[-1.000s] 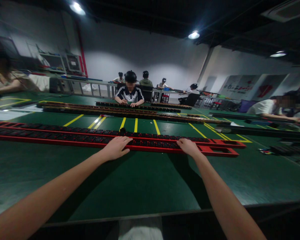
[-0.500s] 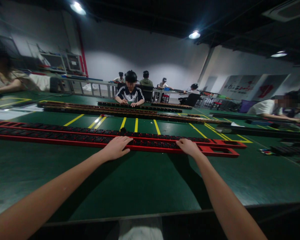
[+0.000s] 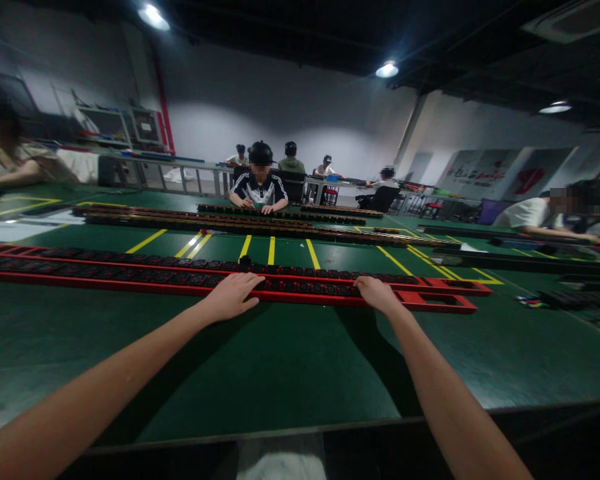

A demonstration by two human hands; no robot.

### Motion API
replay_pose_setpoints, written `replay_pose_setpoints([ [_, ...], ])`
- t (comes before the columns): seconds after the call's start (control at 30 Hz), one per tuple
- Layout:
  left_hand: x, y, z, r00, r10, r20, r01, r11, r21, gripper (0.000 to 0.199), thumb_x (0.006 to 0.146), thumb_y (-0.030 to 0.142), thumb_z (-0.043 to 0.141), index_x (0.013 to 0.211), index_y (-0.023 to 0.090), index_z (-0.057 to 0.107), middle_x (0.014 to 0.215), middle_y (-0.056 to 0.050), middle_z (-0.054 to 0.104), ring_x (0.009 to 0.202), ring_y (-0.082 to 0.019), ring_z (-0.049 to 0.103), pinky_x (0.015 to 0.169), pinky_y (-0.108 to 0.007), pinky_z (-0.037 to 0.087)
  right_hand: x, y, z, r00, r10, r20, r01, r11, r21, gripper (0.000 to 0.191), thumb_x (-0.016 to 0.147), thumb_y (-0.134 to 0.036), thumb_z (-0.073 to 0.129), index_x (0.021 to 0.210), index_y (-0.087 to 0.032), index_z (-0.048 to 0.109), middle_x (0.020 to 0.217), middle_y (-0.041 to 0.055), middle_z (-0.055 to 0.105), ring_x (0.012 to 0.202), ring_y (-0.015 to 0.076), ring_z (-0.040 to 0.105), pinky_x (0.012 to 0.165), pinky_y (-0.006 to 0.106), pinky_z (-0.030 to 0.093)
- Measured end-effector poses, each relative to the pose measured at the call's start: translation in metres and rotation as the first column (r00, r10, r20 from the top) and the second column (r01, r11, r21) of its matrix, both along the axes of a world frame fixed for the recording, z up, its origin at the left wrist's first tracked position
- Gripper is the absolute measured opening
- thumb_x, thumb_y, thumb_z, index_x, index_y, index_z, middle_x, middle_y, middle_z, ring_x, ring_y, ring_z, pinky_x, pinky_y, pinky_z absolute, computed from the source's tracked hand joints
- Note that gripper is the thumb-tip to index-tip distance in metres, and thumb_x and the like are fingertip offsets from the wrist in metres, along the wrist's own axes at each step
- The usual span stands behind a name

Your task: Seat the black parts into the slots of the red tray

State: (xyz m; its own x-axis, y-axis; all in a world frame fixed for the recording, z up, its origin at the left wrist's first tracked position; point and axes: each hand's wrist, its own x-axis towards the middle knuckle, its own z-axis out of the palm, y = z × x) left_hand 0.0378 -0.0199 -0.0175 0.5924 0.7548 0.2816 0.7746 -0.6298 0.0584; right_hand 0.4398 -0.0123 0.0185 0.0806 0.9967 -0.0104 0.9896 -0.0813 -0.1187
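Two long red frames lie side by side across the green table (image 3: 290, 360), filled with rows of black square parts. On the nearer red frame (image 3: 300, 298) rests my left hand (image 3: 234, 295), its fingers spread over the black parts and its thumb at the front edge. Farther right, my right hand (image 3: 377, 293) touches the same frame near the end of its black parts, fingers curled; whether it grips anything is too small to tell. A small black piece (image 3: 245, 261) stands up on the farther red frame, just beyond my left hand.
Long dark strips (image 3: 260, 225) lie beyond the red frames, in front of a seated person (image 3: 260, 187). More dark rails (image 3: 525, 261) and a cable bundle (image 3: 533, 302) are at the right. Other people sit at both sides. White sheets (image 3: 20, 228) lie at the left.
My right hand has shifted very slightly to the right along the frame. My left hand stays in the same place.
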Motion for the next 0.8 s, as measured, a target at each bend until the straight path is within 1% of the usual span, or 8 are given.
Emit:
replay_pose_setpoints([
  [0.1,0.001,0.000,0.000,1.000,0.004,-0.007,-0.004,1.000,0.006,0.053,0.093,0.037,0.053,0.143,0.018,0.049,0.142,-0.013,0.056,0.130,-0.029,0.052,0.110,-0.044,0.039,-0.002,-0.001,0.001,1.000,0.002,0.003,-0.002,1.000,0.001,0.039,0.099,-0.026,0.032,0.114,-0.022,0.068,0.126,0.0109,0.067,0.118,0.0286,0.061,0.092,0.039,0.044],
  [0.2,0.001,0.000,0.000,1.000,0.007,-0.008,-0.007,1.000,0.004,0.054,0.093,0.038,0.052,0.143,0.018,0.049,0.143,-0.013,0.056,0.130,-0.029,0.052,0.110,-0.044,0.038,-0.005,-0.003,0.002,1.000,0.010,0.017,-0.010,1.000,0.006,0.040,0.099,-0.040,0.036,0.110,-0.021,0.069,0.121,0.0125,0.069,0.114,0.0302,0.062,0.093,0.041,0.044],
  [0.27,0.001,0.000,0.000,1.000,0.007,-0.006,-0.007,1.000,0.002,0.054,0.094,0.039,0.052,0.143,0.019,0.048,0.143,-0.012,0.056,0.131,-0.029,0.052,0.110,-0.044,0.038,-0.006,-0.004,0.002,1.000,0.012,0.026,-0.013,1.000,0.010,0.043,0.099,-0.046,0.037,0.110,-0.020,0.069,0.118,0.0125,0.070,0.113,0.0309,0.062,0.094,0.042,0.043],
  [0.33,0.000,0.000,0.000,1.000,0.007,-0.005,-0.007,1.000,0.001,0.054,0.094,0.039,0.052,0.143,0.019,0.048,0.143,-0.012,0.056,0.131,-0.029,0.052,0.110,-0.043,0.038,-0.006,-0.004,0.002,1.000,0.012,0.025,-0.012,1.000,0.011,0.042,0.099,-0.044,0.037,0.111,-0.021,0.069,0.120,0.0123,0.070,0.115,0.0314,0.061,0.095,0.043,0.043],
  [0.43,0.000,-0.001,0.001,1.000,0.009,-0.008,-0.009,1.000,-0.006,0.054,0.094,0.039,0.053,0.144,0.018,0.048,0.143,-0.012,0.056,0.131,-0.029,0.052,0.110,-0.043,0.038,-0.004,-0.003,0.001,1.000,0.008,0.007,-0.008,1.000,0.007,0.039,0.100,-0.033,0.034,0.113,-0.021,0.069,0.125,0.0113,0.068,0.119,0.0310,0.060,0.095,0.043,0.043],
  [0.53,0.001,-0.002,0.003,1.000,0.014,-0.017,-0.014,1.000,-0.016,0.055,0.094,0.039,0.053,0.144,0.017,0.048,0.143,-0.012,0.056,0.131,-0.029,0.052,0.110,-0.044,0.038,-0.001,-0.002,0.001,1.000,0.003,-0.006,-0.003,1.000,0.009,0.040,0.098,-0.023,0.032,0.115,-0.023,0.069,0.128,0.0098,0.067,0.119,0.0289,0.061,0.093,0.040,0.044],
  [0.7,0.001,-0.002,0.003,1.000,0.013,-0.021,-0.014,1.000,-0.018,0.055,0.094,0.039,0.052,0.144,0.017,0.048,0.143,-0.012,0.055,0.130,-0.029,0.052,0.111,-0.043,0.038,0.000,0.000,0.000,1.000,0.001,-0.019,-0.001,1.000,0.018,0.039,0.097,-0.023,0.035,0.115,-0.023,0.070,0.124,0.0096,0.069,0.116,0.0282,0.062,0.091,0.037,0.045],
  [0.8,0.000,0.000,0.001,1.000,0.012,-0.017,-0.012,1.000,-0.016,0.055,0.094,0.039,0.051,0.144,0.016,0.048,0.143,-0.012,0.056,0.130,-0.029,0.052,0.111,-0.044,0.038,0.005,0.002,-0.001,1.000,0.004,-0.028,-0.003,1.000,0.023,0.038,0.098,-0.023,0.036,0.113,-0.024,0.070,0.122,0.0079,0.070,0.113,0.0251,0.063,0.090,0.033,0.045],
])
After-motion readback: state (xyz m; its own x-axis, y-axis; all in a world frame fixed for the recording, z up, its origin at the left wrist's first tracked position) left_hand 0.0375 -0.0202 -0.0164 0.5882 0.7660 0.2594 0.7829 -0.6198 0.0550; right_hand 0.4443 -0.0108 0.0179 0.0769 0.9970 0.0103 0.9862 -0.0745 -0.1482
